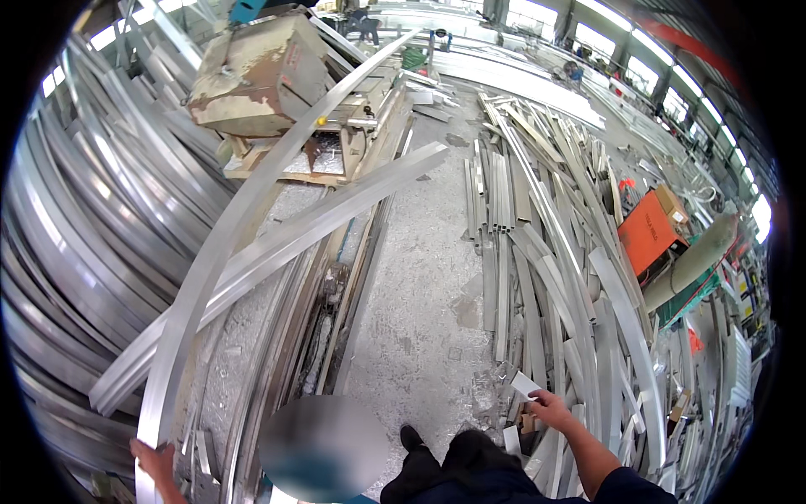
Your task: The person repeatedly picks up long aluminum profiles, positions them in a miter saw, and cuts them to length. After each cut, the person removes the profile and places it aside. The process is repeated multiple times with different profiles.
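At the lower left, my left hand (155,462) is closed around the near end of a long, flat aluminium bar (206,260). The bar rises past a worn, beige-painted machine (260,80) toward the far end of the room. A second, wider aluminium profile (336,210) lies slantwise behind it, crossing the machine's long bed (285,336). On the right, the fingers of my right hand (550,409) pinch a short, pale flat piece (525,385). That hand is over the near edge of a pile of metal profiles (537,277) on the floor.
Bundled long metal profiles (101,193) fill the left side. An orange box-shaped unit (651,231) and a thick beige roll (693,260) stand beyond the right pile. Bare concrete floor (420,294) runs between. A blurred round patch (323,445) hides part of the near foreground.
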### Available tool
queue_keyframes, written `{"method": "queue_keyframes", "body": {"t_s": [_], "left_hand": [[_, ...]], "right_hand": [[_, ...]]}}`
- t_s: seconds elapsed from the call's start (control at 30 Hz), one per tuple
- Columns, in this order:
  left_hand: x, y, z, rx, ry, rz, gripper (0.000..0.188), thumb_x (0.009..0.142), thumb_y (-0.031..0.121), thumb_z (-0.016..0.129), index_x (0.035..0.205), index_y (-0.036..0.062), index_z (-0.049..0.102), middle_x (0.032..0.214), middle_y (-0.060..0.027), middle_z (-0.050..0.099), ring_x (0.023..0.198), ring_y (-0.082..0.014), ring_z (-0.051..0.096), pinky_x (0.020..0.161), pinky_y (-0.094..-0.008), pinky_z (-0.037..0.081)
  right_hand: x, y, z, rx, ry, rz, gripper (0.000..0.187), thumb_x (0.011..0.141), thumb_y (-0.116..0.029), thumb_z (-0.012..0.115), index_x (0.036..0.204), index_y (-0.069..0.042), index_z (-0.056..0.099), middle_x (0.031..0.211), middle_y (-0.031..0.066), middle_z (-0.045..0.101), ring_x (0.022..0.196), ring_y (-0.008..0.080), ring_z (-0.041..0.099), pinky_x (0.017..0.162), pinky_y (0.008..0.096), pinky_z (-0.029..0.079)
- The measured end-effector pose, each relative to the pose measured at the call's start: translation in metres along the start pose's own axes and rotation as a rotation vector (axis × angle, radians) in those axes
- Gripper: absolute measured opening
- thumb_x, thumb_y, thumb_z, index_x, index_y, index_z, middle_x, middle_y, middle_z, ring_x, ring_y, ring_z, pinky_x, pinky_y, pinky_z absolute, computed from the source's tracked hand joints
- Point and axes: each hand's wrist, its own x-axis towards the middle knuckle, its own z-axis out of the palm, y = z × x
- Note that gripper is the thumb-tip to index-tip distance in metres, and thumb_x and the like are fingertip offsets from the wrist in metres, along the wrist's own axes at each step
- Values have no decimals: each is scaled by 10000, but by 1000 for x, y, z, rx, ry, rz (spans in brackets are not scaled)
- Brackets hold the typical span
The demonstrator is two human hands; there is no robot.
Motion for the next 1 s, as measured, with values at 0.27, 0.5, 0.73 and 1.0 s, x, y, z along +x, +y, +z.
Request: {"method": "queue_keyframes", "body": {"t_s": [0.27,0.5,0.73,1.0], "left_hand": [[96,381,-39,-132,-63,246,1091,616,423,819,1463,0,278,1542,-178,274,1437,-338,227,1095,-630,226],[165,575,-29,-76,24,347,1043,669,471,786,1463,11,291,1524,-174,313,1422,-320,271,1122,-546,246],[193,600,-8,17,41,237,992,715,439,764,1475,19,283,1529,-154,300,1409,-297,306,1145,-450,249],[143,857,-12,-405,46,569,544,813,156,740,1283,-1,517,1278,-184,546,1203,-376,511,1030,-448,399]], "right_hand": [[80,74,-22,-267,-760,567,359,848,-414,657,1054,-120,649,686,22,633,568,156,607,554,293,515],[248,39,-44,-66,-315,490,429,841,-319,667,1184,-65,622,844,116,698,723,192,674,617,316,549],[474,-69,-106,-283,-223,116,451,806,-348,676,1150,-60,633,889,159,686,813,312,674,772,389,531],[719,-256,-175,-239,-290,-107,339,851,-190,654,1144,-27,605,818,152,669,769,254,673,711,345,525]]}}
